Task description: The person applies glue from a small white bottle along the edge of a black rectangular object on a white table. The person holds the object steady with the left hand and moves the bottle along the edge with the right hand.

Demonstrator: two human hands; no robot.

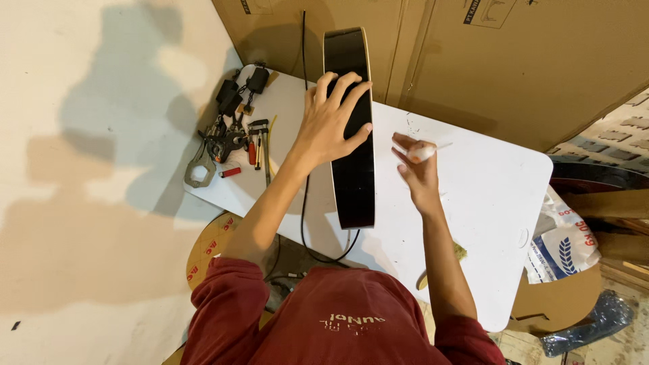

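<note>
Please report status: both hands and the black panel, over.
Left hand flat on upright black panel. Right hand pinching small white tube beside it. Black cable under panel.

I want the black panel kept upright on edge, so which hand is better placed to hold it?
Probably the left hand: it lies spread on the black panel, while the right hand pinches a small white tool beside it.

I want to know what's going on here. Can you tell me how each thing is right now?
Left hand: spread over the black panel.
Black panel: standing on edge on the white table.
Right hand: holding a small white thing.
Tools: lying in a heap, untouched.
Black cable: hanging off the table.
</note>
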